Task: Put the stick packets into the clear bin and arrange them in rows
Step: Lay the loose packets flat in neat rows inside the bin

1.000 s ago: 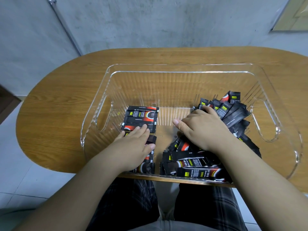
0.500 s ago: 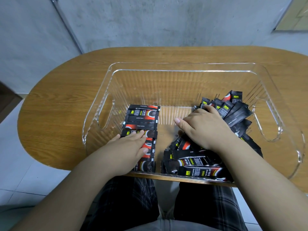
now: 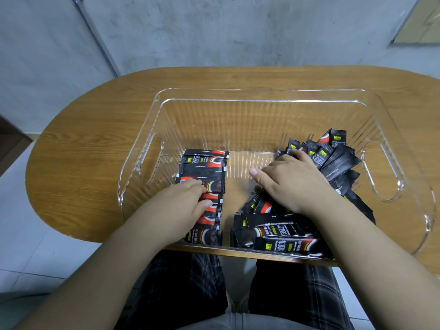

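The stick packets are all inside the clear bin (image 3: 250, 101), which sits on the wooden table (image 3: 83, 144). On the bin's left side a neat row of packets (image 3: 203, 166) lies flat, side by side; on the right a loose heap of packets (image 3: 333, 160) is jumbled at every angle, some propped against the wall.

These look like light, thin foil sticks, slick on the outside and a bit bendy, so I'd expect them to slide over one another and skid on the smooth plastic floor. Taking one by its long edges near the middle, or pinching a crimped end, seems the surest hold.

The left hand (image 3: 183, 206) reaches in from the near edge and lies palm-down on the row, fingers fairly straight and together, pressing the packets flat. The right hand (image 3: 292, 182) rests on top of the heap, fingers bent down into the packets, thumb stuck out toward the bare middle; whether it actually pinches one I cannot tell.
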